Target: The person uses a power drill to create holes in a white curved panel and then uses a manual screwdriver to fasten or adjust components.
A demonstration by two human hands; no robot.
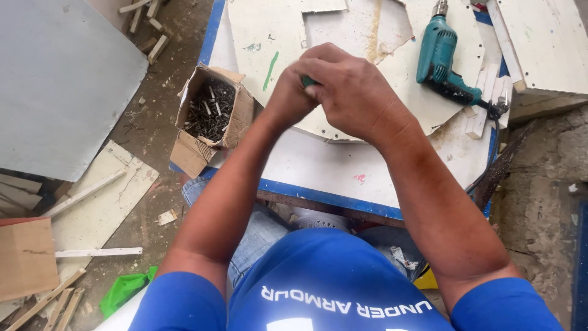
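I see both hands meet above the table's (318, 178) near edge, over a chipped white board (343, 37). My left hand (288, 98) is curled, my right hand (352, 92) cupped over it, fingers pressed together round a small green-handled tool (308, 81). It looks light, rigid and mostly hidden, so I judge the handle the place to hold. Both forearms angle inward, wrists bent.

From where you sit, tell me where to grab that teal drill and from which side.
Take the teal drill by its dark pistol handle, probably with the right hand, coming in from the near right. It lies flat on the white board with the chuck pointing away and the handle angled back toward you; the cord trails off that end, so mind it.
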